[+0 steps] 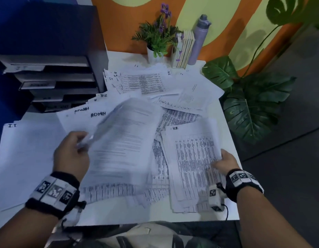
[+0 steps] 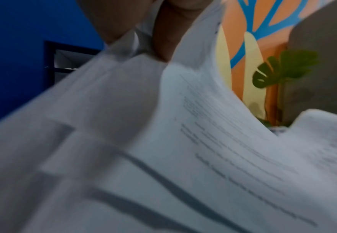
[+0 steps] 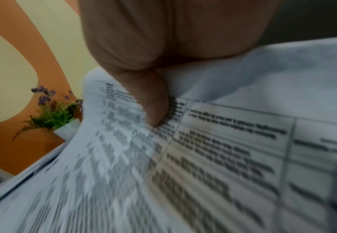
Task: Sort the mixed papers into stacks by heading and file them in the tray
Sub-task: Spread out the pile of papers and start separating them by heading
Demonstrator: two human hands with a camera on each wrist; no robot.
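The left hand (image 1: pixel 72 154) pinches the near left corner of a few blurred sheets (image 1: pixel 122 133) and holds them lifted above the pile, their long side running away from the person toward the far right. The right hand (image 1: pixel 225 161) grips the right edge of a sheet headed H.R. (image 1: pixel 192 158), thumb on the print; this sheet lies long side away from the person, at the right edge of the table (image 1: pixel 232 194). The tray (image 1: pixel 53 81), with labelled shelves, stands at the far left, so the left hand is nearer to it. Between them lie the sheets headed ADMIN (image 1: pixel 94 113) and the stack headed I.T. (image 1: pixel 24 151), which probably are the places to put down. To the right there is little room: beyond the table edge is the floor and a big plant (image 1: pixel 248 104).
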